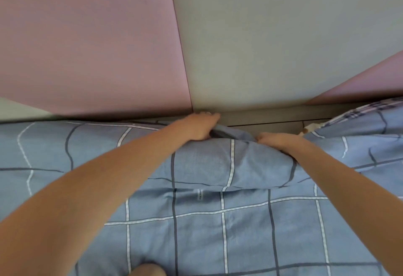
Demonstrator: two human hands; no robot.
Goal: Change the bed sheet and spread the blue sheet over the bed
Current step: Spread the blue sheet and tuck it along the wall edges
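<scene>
Blue sheet (pixel 218 221) is bunched in a fat fold, running side to side, right under both hands. Left hand (pixel 199 127) curls its fingers (pixel 209 116) round the far edge. Right hand (pixel 273 140) grips it too (fingertips hidden). The wall (pixel 261 46) is just past them.

The blue sheet (pixel 218 232) covers the bed (pixel 272 117), bunched at its far edge.

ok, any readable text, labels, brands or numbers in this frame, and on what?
White tag sewn on the blue sheet: dark print, too small and blurred to read.
No other text, brand, number or sign is visible.
</scene>
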